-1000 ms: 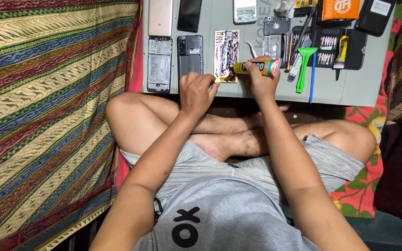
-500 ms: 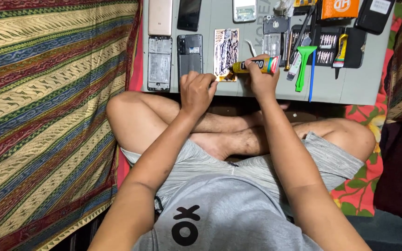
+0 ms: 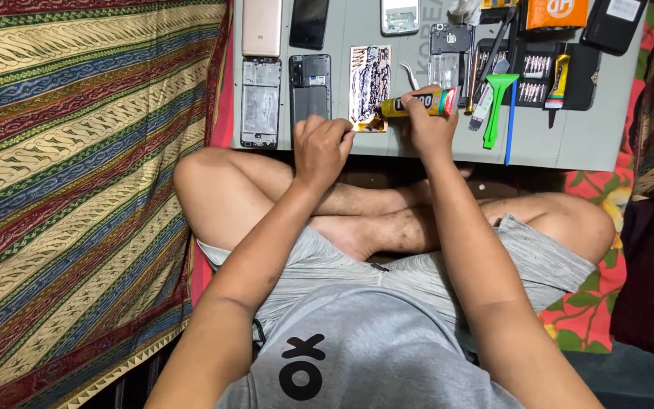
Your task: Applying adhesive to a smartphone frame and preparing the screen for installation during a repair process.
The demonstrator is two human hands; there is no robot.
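Head view: right hand grasping yellow glue tube, nozzle aimed at lower edge of phone panel lying flat on grey desk. Left hand curled, fingertips pressing panel's bottom corner. Opened phones just left; green pry tool right.

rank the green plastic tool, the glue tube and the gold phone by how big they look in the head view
1. gold phone, though cut off by the frame's top edge
2. green plastic tool
3. glue tube, partly hidden by the right hand, so its rank against the tool is unsure
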